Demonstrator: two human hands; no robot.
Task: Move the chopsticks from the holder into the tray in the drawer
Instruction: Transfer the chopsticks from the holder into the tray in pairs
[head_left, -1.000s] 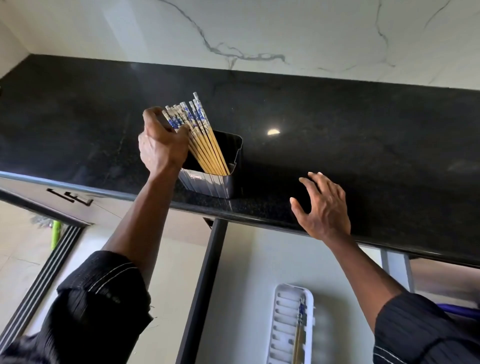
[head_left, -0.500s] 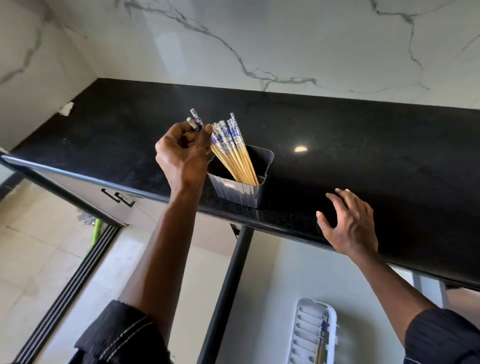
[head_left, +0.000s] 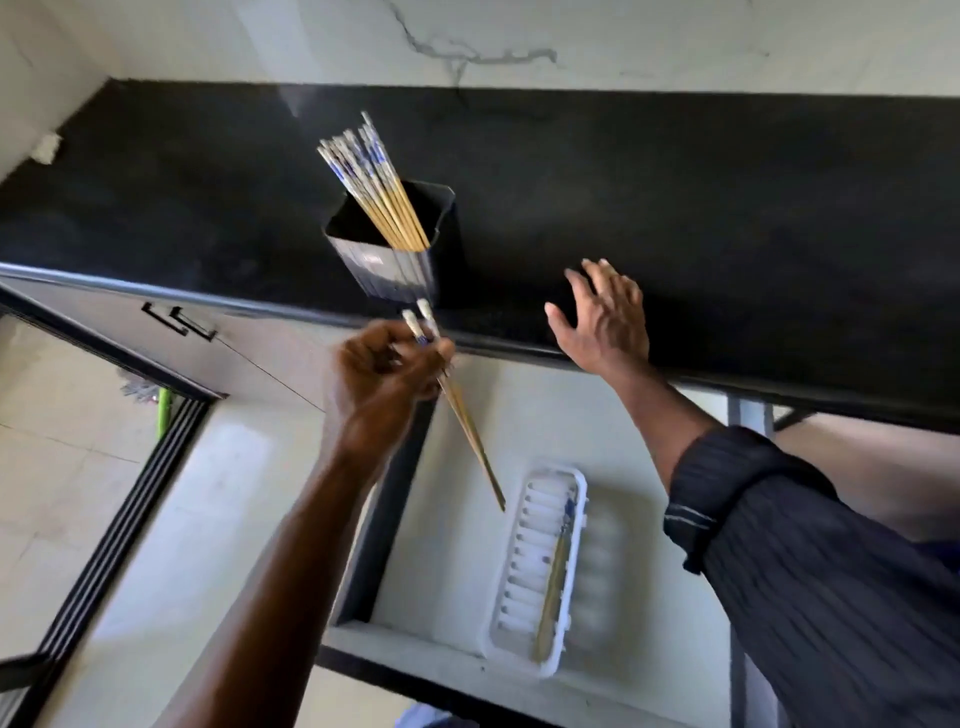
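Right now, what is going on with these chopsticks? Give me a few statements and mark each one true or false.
1. The left hand grips a pair of chopsticks. True.
2. The holder is empty. False: a bundle of chopsticks stands in it.
3. The right hand clutches the tray. False: it rests with spread fingers on the edge of the black counter.
4. The white tray in the drawer has other chopsticks lying in it. True.
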